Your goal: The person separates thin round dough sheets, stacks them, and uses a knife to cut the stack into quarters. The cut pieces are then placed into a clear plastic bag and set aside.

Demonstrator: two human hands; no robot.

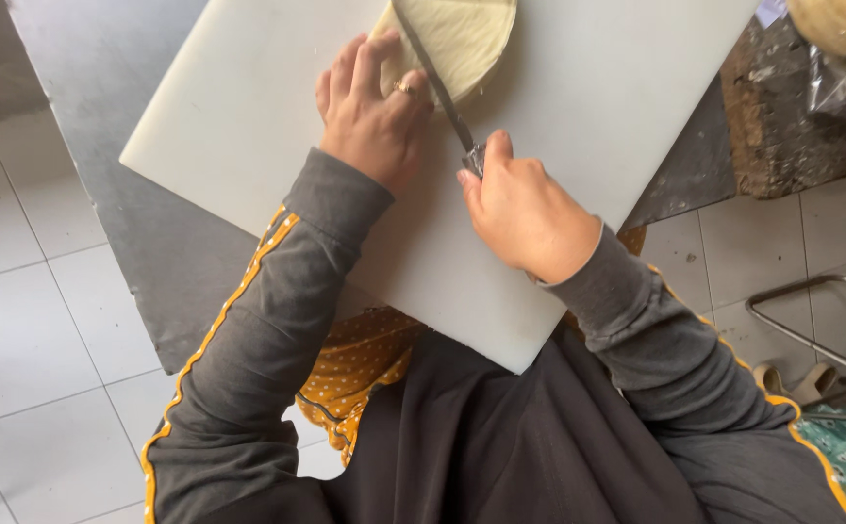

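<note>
Grey knit sleeves with yellow piping run up from the bottom edge, over dark cloth and a mustard dotted fabric in the lap. Beyond them, the right hand (525,213) is closed around the handle of a knife (439,85), whose thin, dark metal blade lies diagonally across a round, pale flatbread (466,39). The left hand (374,112), a ring on one finger, is spread flat with fingers pressed onto the near left edge of the flatbread, just beside the blade. The flatbread looks soft and matte, cream in colour, and it sits at the far edge of a smooth white rectangular cutting board (248,116). That board rests on a dull grey metal table (132,194). White glossy floor tiles (25,320) lie to the left. At upper right, a rough, dark wooden block (782,126) stands beside crinkled clear plastic.
</note>
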